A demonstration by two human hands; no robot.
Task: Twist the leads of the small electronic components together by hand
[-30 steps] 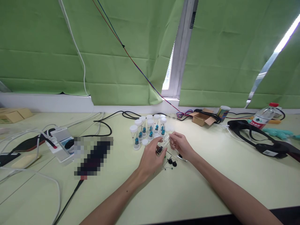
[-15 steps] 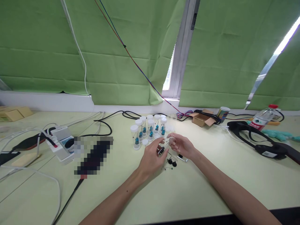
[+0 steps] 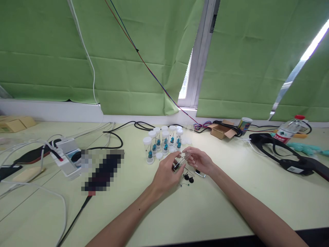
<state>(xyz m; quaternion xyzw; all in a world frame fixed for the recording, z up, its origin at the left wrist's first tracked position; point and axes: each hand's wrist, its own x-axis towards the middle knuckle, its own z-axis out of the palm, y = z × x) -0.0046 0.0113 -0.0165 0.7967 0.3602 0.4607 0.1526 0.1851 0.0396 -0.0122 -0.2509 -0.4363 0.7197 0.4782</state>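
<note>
A small clear tube (image 3: 183, 160) lies tilted between my two hands, with a dark piece at its lower left end. My left hand (image 3: 166, 173) is closed round that end, thumb below and fingers above. At the tube's upper right end, the bent fingers of my right hand (image 3: 200, 161) grip it; what the fingertips touch is too small to tell. Just under the hands lie two black round parts (image 3: 189, 178), thin wire-like pieces (image 3: 184, 185) and a flat, shiny-edged piece (image 3: 200, 173). Several clear tubes (image 3: 150, 152) with white caps and blue-green contents stand behind my left hand.
A loose white cap (image 3: 159, 156) lies before the tubes. Leftward are a power strip (image 3: 67, 159), cables and a blurred dark object (image 3: 104, 173). At the right are an opened cardboard box (image 3: 221, 131), a printed can (image 3: 244, 126), a black headset (image 3: 285, 161) and a red-capped bottle (image 3: 289, 129).
The clear tube has turned slightly between my fingers, and its dark end shows less. Both hands stay in nearly the same place.
</note>
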